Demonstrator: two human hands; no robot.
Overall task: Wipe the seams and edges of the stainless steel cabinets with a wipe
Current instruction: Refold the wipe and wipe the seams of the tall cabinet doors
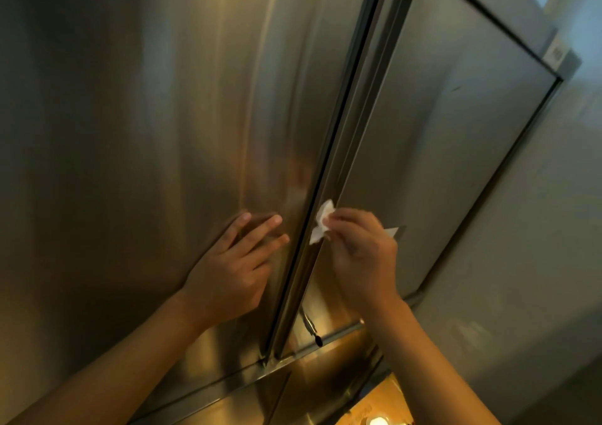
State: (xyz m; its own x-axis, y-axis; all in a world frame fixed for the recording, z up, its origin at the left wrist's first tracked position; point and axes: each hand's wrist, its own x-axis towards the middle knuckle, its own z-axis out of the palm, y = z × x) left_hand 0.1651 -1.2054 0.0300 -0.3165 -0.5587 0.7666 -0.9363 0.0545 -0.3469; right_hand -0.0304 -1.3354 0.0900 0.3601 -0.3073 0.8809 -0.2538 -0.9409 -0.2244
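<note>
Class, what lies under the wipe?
The wipe, pinched by the right hand, sits on the seam between the cabinet doors. The stretch of seam beneath it is covered.

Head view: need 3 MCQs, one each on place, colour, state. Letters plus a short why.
1. Where is the wipe?
A. on the seam between the two doors
B. on the floor
C. in the left hand

2. What colour is the wipe?
A. blue
B. white
C. green

3. What is the left hand doing?
A. pinching the wipe
B. hanging at the side
C. lying flat on the left door, fingers straight

Key:
1 A, the right hand pinches it against the seam.
2 B, it shows white against the steel.
3 C, the palm rests on the panel and holds nothing.
</note>
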